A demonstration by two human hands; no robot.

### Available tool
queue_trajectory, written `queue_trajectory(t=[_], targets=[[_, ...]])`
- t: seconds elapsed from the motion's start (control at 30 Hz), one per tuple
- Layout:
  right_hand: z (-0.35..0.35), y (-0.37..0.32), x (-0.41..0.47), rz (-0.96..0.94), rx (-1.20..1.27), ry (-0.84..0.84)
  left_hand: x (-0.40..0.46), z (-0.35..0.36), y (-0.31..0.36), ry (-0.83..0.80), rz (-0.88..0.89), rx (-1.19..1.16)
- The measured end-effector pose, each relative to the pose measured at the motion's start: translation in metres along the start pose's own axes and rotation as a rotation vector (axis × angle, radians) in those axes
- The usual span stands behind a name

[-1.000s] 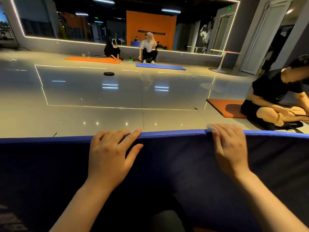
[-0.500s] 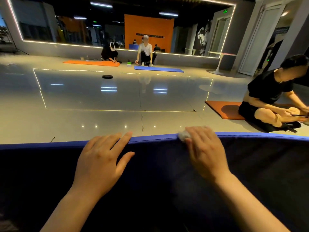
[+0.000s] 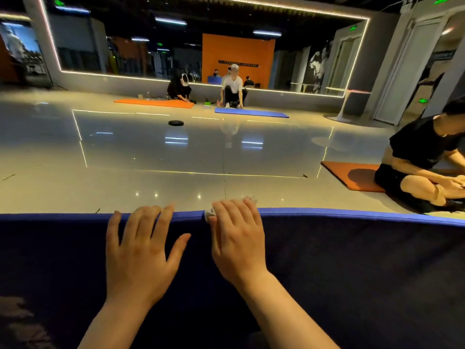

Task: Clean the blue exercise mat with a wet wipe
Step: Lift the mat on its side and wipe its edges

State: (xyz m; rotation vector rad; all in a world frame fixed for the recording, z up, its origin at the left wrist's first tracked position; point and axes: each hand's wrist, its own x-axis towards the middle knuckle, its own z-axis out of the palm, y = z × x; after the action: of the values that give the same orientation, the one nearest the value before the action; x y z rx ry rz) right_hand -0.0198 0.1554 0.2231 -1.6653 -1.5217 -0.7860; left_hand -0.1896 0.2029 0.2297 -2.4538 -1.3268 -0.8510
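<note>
Blue exercise mat point(image 3: 352, 260) fills the lower part of the view from nine o'clock round to three o'clock, its dark surface spread toward the camera and its brighter blue far edge running across the middle of the frame against the glossy floor point(image 3: 151, 157). At three o'clock a person in black point(image 3: 425, 157) sits on an orange mat point(image 3: 352, 176). Toward twelve o'clock, in front of the lit mirror wall, lie another orange mat point(image 3: 153, 103) and a second blue mat point(image 3: 251, 112), with two people crouched behind them. On the near mat, at about six o'clock, the left hand point(image 3: 141, 250) lies flat with straight, spread fingers, its fingertips reaching the far edge and holding nothing. Just beside it, toward five o'clock, the right hand point(image 3: 237, 243) presses palm-down on the same edge, fingers straight and close together, covering the wet wipe point(image 3: 209, 214), whose crumpled white bits show at the thumb side and past the fingertips. A small black disc point(image 3: 176, 122) sits on the floor at twelve o'clock.
</note>
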Motion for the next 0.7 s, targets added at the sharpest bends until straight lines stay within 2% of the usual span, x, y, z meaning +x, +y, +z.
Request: queue_trajectory(t=[0.13, 0.2, 0.33, 0.4, 0.53, 0.6, 0.7], targets=[[-0.009, 0.025, 0.007, -0.189, -0.123, -0.081, 0.001, -0.001, -0.009, 0.019, 0.012, 0.012], [-0.028, 0.058, 0.001, -0.21, -0.202, -0.092, 0.001, -0.002, -0.008, 0.042, 0.005, -0.002], [-0.073, 0.13, -0.02, -0.034, -0.264, -0.091, -0.001, 0.002, -0.006, 0.064, -0.007, -0.017], [-0.083, 0.142, -0.023, 0.072, -0.223, -0.076, -0.002, 0.003, -0.002, 0.05, -0.023, -0.023], [-0.059, 0.104, -0.016, 0.25, -0.149, 0.058, -0.001, 0.003, 0.004, 0.047, -0.059, -0.047], [-0.041, 0.074, -0.011, 0.225, -0.099, 0.063, -0.001, 0.003, 0.007, 0.034, -0.057, -0.051], [-0.014, 0.018, 0.0, 0.145, -0.041, -0.019, 0.0, 0.003, 0.005, 0.015, -0.044, -0.039]])
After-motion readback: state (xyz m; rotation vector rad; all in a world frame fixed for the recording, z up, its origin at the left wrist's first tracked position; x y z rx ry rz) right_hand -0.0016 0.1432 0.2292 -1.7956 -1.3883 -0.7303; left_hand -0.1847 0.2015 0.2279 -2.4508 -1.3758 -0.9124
